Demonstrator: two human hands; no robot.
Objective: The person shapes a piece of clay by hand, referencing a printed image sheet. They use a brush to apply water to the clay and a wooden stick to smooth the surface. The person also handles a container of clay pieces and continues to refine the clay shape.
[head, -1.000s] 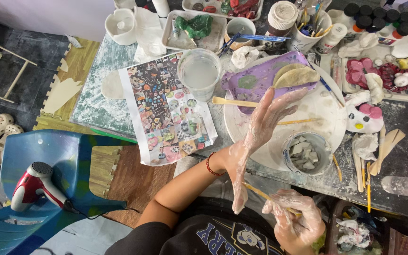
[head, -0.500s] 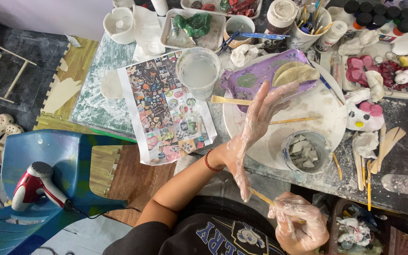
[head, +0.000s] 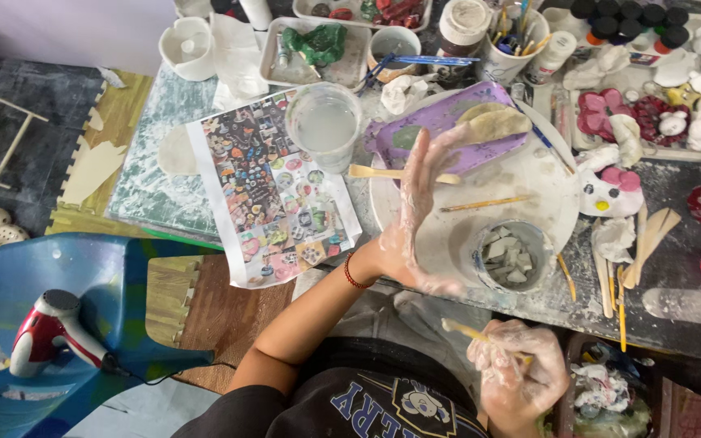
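Observation:
My left hand (head: pixel 415 219), in a thin clear glove smeared with white paste, is raised edge-on over the round white board (head: pixel 529 182), fingers apart and holding nothing. My right hand (head: pixel 517 377), also gloved, is low near my lap and closed on a thin wooden stick (head: pixel 464 328). A grey cup of white chunks (head: pixel 511 255) stands just right of my left hand. A wooden spatula (head: pixel 395 173) lies across the board's left edge, under my left fingers. A purple tray (head: pixel 448 134) with pale dough pieces sits at the back of the board.
A clear cup of cloudy water (head: pixel 324 126) and a printed picture sheet (head: pixel 273 191) lie left of the board. Paint pots, brushes, moulds and small white figures crowd the back and right. A blue chair (head: pixel 83 324) with a red-and-white tool (head: pixel 50 328) stands lower left.
My left hand has turned from lying flat over the board to standing edge-on and has drawn slightly left. My right hand keeps the stick low near my lap.

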